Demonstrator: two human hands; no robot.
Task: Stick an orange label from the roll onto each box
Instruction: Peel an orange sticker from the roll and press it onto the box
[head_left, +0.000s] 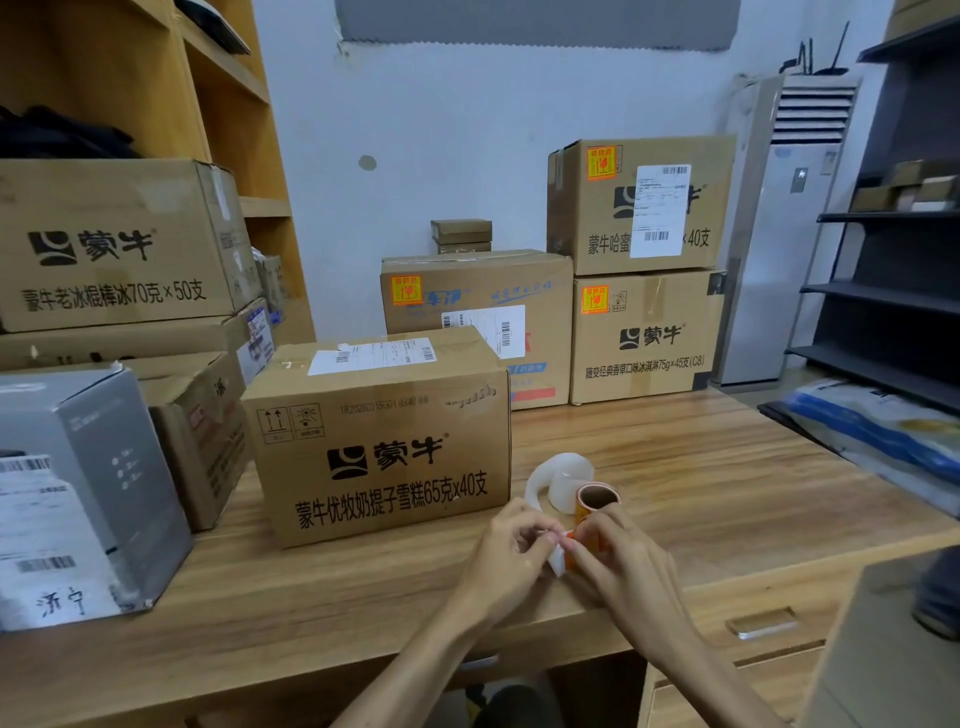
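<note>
three boxes (644, 202) stacked along the back edge of the desk (701, 467) already wear an orange sticker up in a top corner. the front box (384, 452) mid-surface shows none on the faces i can see, so i'd guess it's next. looks like a full carton, stiff, probably heavy. don't lift it, just press onto the flat printed face, or spin it by its corners if you need another side.

the roll (597, 499) is near the front edge, just right of that box and right above your hands. it's a light cardboard core that'll skid or tip if you tug, and i can't tell if it's resting on the desk or on your fingers.

the liner (556, 475) curls off behind it. waxy, floppy, slippery.

the orange label (570, 558) is between your fingertips, thin and limp, and it'll fold onto itself. your left hand (511, 545) is curled with the fingertips pinching what looks like the white liner end. your right hand (618, 556) is curled too, thumb and finger nipping the label's edge. hold it by one corner only, glue side away from your skin.
</note>
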